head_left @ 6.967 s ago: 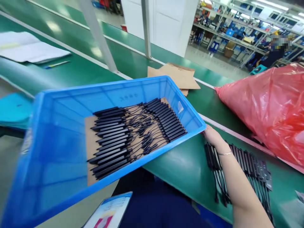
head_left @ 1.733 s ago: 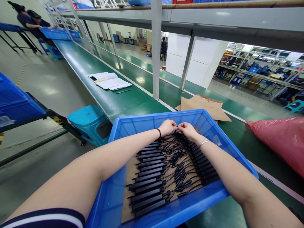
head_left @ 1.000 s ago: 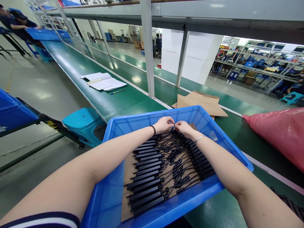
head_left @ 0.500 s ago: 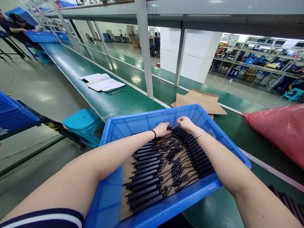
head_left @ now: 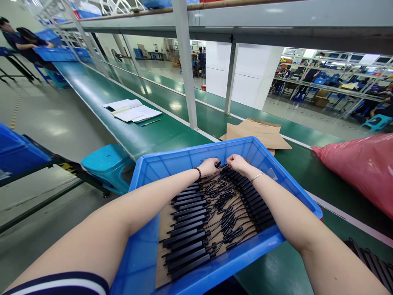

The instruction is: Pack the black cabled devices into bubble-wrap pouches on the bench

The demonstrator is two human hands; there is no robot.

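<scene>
A blue plastic bin (head_left: 184,154) holds two rows of slim black bar-shaped units with short cables. The left row (head_left: 187,233) and the right row (head_left: 256,200) lie on a cardboard sheet (head_left: 164,246), their cables and plugs (head_left: 229,221) gathered between them. Over the far end, my left hand (head_left: 208,167) is closed on a black cable connector (head_left: 218,164). Close beside it, my right hand (head_left: 238,164) pinches the black cable at its fingertips. Its grip is partly hidden by the fingers.
The bin sits on a green conveyor (head_left: 147,139). Cardboard pieces (head_left: 254,133) lie behind it, a pink-red bag (head_left: 362,168) to the right. An open notebook (head_left: 135,110) and pen (head_left: 150,123) lie farther left. A blue stool (head_left: 106,162) stands left; a metal post (head_left: 186,61) rises behind.
My right hand has moved slightly left and down, toward my left hand. A short piece of black cable now shows between the two hands. The camera view has tilted slightly up.
</scene>
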